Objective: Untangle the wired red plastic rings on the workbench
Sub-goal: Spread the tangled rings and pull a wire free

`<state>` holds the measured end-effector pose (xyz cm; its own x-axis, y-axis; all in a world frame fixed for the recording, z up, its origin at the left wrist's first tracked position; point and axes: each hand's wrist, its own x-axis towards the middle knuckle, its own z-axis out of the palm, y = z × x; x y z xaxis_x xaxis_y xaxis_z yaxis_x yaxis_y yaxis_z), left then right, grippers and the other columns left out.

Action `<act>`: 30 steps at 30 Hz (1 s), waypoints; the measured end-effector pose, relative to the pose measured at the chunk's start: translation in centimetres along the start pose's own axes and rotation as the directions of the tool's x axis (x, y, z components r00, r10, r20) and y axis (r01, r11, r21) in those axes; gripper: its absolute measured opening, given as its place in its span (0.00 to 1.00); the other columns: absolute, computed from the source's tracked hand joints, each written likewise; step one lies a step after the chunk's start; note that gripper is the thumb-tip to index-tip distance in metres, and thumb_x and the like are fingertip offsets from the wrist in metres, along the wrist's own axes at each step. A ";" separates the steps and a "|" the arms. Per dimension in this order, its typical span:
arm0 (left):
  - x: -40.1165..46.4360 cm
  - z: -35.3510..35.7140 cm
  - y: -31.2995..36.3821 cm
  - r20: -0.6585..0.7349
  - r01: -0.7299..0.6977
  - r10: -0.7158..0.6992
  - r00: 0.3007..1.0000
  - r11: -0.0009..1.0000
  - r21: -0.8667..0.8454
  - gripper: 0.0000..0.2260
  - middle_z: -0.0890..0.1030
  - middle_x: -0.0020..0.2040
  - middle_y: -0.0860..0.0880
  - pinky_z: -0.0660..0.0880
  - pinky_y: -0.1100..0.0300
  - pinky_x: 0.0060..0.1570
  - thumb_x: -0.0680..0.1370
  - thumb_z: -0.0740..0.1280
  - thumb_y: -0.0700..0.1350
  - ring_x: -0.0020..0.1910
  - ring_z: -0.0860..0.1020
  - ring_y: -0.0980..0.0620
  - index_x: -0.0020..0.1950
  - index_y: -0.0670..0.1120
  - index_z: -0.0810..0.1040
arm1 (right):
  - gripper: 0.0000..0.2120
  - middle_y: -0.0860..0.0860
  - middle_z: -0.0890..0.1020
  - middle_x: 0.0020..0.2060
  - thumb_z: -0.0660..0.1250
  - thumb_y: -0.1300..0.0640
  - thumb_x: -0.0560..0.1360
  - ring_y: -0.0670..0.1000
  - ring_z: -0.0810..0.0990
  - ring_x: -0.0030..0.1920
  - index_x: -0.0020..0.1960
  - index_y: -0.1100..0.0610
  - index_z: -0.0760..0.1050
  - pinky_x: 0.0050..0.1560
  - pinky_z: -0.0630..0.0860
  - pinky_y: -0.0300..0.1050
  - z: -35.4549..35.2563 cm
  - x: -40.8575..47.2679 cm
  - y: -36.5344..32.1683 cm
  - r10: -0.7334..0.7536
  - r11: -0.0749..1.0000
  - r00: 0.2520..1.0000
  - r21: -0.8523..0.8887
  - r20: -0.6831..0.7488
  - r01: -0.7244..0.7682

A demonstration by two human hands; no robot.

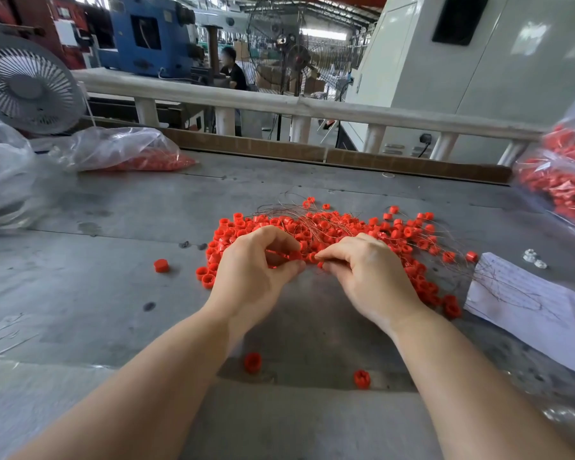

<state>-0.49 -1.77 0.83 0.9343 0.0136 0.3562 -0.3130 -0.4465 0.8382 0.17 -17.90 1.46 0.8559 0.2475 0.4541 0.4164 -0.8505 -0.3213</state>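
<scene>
I see both hands meeting at the near edge of the pile of red rings (pixel 329 234), which lies mid-way across the grey workbench (pixel 113 200). My left hand (pixel 256 263) is curled, fingers pinching a few wired rings; my right hand (pixel 365 267) is curled too, thumb and fingertips nipping a ring and thin wire. The pile is too many to count. Three stray rings lie apart: one left of the pile (pixel 161 265), two nearer me (pixel 252 362) (pixel 361 379). Two bags of rings: far left of the pile (pixel 123 151), and right (pixel 565 180). One sheet of paper (pixel 528 303) touches the pile's right end.
</scene>
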 end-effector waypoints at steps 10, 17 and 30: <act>0.0 -0.1 0.1 0.017 0.005 -0.004 1.000 0.997 -0.076 0.13 0.81 0.37 0.58 0.72 0.72 0.39 0.68 0.75 0.38 0.33 0.76 0.64 0.38 0.57 0.79 | 0.12 0.52 0.82 0.42 0.66 0.66 0.75 0.52 0.75 0.48 0.54 0.56 0.82 0.54 0.69 0.41 -0.1 0.0 -0.3 0.005 0.991 0.997 0.136 -0.073 0.005; 0.0 -0.3 0.2 0.062 0.131 -0.115 0.991 0.902 -0.412 0.10 0.82 0.35 0.52 0.75 0.66 0.36 0.69 0.74 0.32 0.32 0.78 0.59 0.42 0.47 0.81 | 0.08 0.42 0.79 0.38 0.69 0.66 0.73 0.38 0.75 0.39 0.49 0.57 0.82 0.45 0.68 0.24 -0.5 0.1 -1.1 0.112 0.940 0.971 0.340 -0.213 -0.034; 0.2 -0.7 1.0 0.201 0.274 -0.187 0.962 0.648 -0.710 0.09 0.81 0.34 0.51 0.77 0.67 0.36 0.69 0.69 0.36 0.31 0.78 0.57 0.48 0.43 0.80 | 0.06 0.44 0.80 0.38 0.70 0.66 0.72 0.39 0.76 0.41 0.45 0.57 0.83 0.49 0.70 0.33 -0.8 0.0 -1.6 0.043 0.938 0.950 0.341 -0.308 0.068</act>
<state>-0.74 -1.57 2.02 0.9912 -0.0830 0.1032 -0.0679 0.3498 0.9343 -0.75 -16.89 2.61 0.7369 0.0553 0.6738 0.5531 -0.6224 -0.5538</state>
